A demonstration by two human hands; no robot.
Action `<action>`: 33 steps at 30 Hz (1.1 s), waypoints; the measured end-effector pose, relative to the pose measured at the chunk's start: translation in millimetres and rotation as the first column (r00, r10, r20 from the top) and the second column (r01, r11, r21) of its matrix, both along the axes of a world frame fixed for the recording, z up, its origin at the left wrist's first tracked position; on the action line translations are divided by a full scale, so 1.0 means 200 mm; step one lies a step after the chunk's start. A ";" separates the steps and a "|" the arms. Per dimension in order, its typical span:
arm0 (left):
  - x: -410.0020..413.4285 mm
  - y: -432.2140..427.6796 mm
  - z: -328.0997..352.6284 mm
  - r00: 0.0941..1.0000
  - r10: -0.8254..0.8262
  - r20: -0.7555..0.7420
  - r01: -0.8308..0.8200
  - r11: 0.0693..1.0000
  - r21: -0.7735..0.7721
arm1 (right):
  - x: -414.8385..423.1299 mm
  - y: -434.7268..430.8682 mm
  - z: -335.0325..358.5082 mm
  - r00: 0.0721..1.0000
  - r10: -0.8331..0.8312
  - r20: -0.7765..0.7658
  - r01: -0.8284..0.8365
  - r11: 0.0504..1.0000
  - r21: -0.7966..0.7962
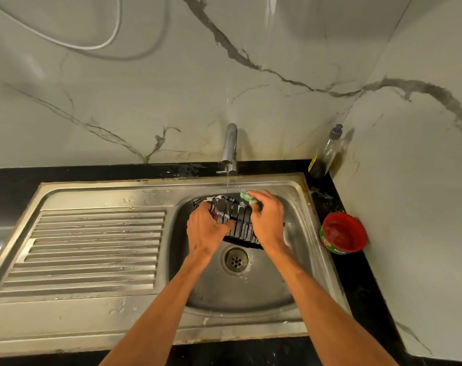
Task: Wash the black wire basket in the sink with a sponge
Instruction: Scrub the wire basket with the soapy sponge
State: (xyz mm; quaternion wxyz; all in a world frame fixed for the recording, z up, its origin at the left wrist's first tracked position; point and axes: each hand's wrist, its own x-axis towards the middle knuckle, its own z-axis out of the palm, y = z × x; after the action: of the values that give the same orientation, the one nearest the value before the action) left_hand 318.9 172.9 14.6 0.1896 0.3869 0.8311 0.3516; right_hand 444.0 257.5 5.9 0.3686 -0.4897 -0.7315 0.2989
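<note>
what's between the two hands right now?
Head view: the sudsy black wire basket spans the gap between the left hand, gripping it, and the right hand, holding the green sponge.

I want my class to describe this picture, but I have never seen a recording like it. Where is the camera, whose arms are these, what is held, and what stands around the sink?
There is no machine here. A person wears one wide-angle camera on the head, so you look forward and down along their own bare arms. The left hand grips the black wire basket in the steel sink, under a thin stream from the tap. The right hand holds a green sponge at the basket's far edge, and foam shows on the wires. Left of the basin is the ribbed draining board. On the black counter to the right stand a red and green tub and a pump bottle.
</note>
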 end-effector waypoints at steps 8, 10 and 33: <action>-0.01 -0.04 -0.04 0.988 0.073 0.133 -0.076 0.997 0.022 | -0.05 -0.17 -0.06 0.980 0.090 0.180 -0.120 0.979 0.164; -0.02 -0.04 -0.05 0.989 0.062 0.135 -0.066 0.998 0.023 | -0.05 -0.15 -0.05 0.986 0.020 0.166 -0.046 0.988 0.149; -0.17 0.00 -0.14 0.935 0.184 0.303 -0.200 0.980 0.021 | -0.12 -0.05 -0.02 0.900 0.217 0.377 -0.284 0.950 0.132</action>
State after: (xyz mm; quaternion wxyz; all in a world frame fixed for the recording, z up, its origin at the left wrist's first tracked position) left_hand 285.0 172.1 -12.9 0.2682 0.2510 0.8172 0.4442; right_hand 419.9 246.6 1.7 0.2312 -0.4010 -0.8678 0.1809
